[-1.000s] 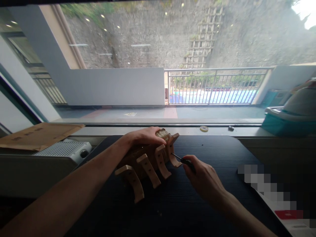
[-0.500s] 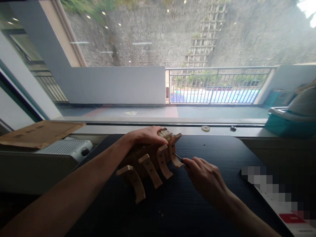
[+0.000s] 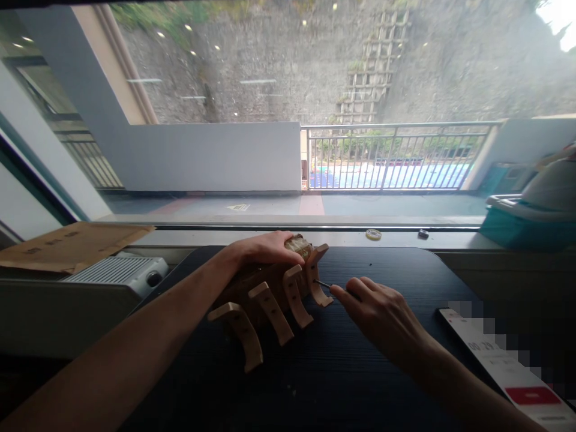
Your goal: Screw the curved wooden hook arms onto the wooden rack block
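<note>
Several curved wooden hooks with dark screw holes, one a light wooden hook [image 3: 272, 313], stick up from a brown wooden board [image 3: 260, 277] in the middle of the dark table. My left hand [image 3: 269, 247] lies across the far side of this hook rack, fingers closed over its edge beside a shiny, wrapped-looking end [image 3: 297, 245]. My right hand [image 3: 373, 303] is closed round a thin metal screwdriver [image 3: 323, 284], its handle mostly hidden. The shaft points left, with its tip at a hole in the rightmost hook [image 3: 315, 273].
The dark table [image 3: 360, 372] bears a phone-like device [image 3: 517, 378], partly pixelated, at the right. On the sill sit a tape roll [image 3: 373, 234] and a small black object [image 3: 423, 234]. A teal bin [image 3: 524, 225] stands right; a brown envelope [image 3: 72, 246] lies left on a heater [image 3: 119, 270].
My right hand has turned a little on the screwdriver and drawn slightly back, showing more of the shaft. The hook rack and my left hand stay nearly in place.
</note>
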Motion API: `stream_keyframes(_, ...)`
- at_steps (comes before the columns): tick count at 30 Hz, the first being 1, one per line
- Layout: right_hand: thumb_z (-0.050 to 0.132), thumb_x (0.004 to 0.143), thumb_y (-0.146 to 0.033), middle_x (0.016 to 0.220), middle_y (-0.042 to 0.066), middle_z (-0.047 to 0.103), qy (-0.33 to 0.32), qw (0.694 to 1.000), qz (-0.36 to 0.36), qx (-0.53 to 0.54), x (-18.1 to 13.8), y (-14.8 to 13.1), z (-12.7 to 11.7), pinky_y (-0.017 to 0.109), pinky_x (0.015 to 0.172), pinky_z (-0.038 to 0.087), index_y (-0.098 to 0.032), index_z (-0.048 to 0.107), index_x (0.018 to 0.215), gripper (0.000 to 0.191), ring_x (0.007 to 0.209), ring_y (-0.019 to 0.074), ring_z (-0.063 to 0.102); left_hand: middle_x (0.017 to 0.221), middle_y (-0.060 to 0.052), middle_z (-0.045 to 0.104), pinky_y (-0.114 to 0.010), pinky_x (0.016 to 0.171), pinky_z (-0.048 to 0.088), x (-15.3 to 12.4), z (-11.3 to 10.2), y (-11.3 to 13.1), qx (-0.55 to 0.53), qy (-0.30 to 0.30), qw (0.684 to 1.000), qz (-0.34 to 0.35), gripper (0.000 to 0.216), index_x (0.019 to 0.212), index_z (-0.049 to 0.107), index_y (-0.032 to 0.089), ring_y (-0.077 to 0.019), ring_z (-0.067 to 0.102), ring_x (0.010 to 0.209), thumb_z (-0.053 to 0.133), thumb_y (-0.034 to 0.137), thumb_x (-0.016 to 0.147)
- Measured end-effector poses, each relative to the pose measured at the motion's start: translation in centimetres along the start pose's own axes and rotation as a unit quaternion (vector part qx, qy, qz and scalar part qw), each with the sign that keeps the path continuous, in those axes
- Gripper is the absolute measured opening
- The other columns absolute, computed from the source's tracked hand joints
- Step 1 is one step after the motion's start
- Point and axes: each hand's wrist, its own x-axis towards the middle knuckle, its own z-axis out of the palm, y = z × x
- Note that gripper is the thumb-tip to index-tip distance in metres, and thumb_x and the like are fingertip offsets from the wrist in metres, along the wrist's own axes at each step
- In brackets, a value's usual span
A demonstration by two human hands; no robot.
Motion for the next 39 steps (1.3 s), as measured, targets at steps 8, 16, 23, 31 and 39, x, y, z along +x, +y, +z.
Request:
stream_keyframes(8,0.048,0.091,-0.014,0.077,0.003,0.064,0.043,0.987,0.114,0.102,-0.6,-1.3,2.0,0.025,0.053,0.038,-0.016,0.062,0.110,0.024,0.064,0.0139,0.058,0.101,-0.004,0.067,-0.027,0.070,0.047,-0.1,0.0,0.2,-0.009,0.004,1.000,0.012,0.051,0.106,0.058,0.020,-0.0233,0.062,0.091,0.063,0.048,0.064)
stream_keyframes(16,0.047,0.091,-0.025,0.085,0.002,0.070,-0.015,0.947,0.249,0.203,-1.0,-1.4,1.6,0.026,0.055,0.042,-0.021,0.056,0.110,0.022,0.067,0.0162,0.065,0.103,-0.005,0.067,-0.028,0.070,0.047,-0.2,0.1,0.3,-0.001,0.010,1.000,-0.006,0.055,0.109,0.056,0.020,-0.0246,0.063,0.092,0.063,0.050,0.063)
stream_keyframes(23,0.046,0.084,0.000,0.084,0.004,0.062,0.016,0.999,0.019,0.037,-0.6,-0.1,-0.2,0.027,0.053,0.035,-0.016,0.057,0.113,0.035,0.067,0.0153,0.054,0.101,-0.004,0.067,-0.027,0.070,0.047,0.0,0.1,0.1,0.007,0.015,1.000,0.005,0.052,0.106,0.057,0.020,-0.0245,0.063,0.092,0.064,0.050,0.064)
stream_keyframes(31,0.049,0.086,-0.003,0.080,0.003,0.062,0.036,0.999,0.006,0.026,-1.4,-0.1,0.8,0.028,0.056,0.035,-0.012,0.057,0.116,0.032,0.066,0.0140,0.054,0.104,-0.005,0.066,-0.026,0.070,0.046,0.1,0.1,0.0,0.000,0.011,1.000,0.011,0.053,0.108,0.056,0.019,-0.0235,0.061,0.092,0.064,0.049,0.066)
stream_keyframes(39,0.050,0.088,-0.006,0.072,0.001,0.060,0.073,0.996,0.009,0.041,-1.3,-0.5,1.1,0.028,0.057,0.035,-0.013,0.061,0.111,0.026,0.063,0.0120,0.052,0.104,-0.006,0.065,-0.026,0.068,0.045,0.0,0.1,-0.1,0.003,0.008,1.000,0.012,0.054,0.111,0.054,0.016,-0.0220,0.060,0.089,0.063,0.049,0.068)
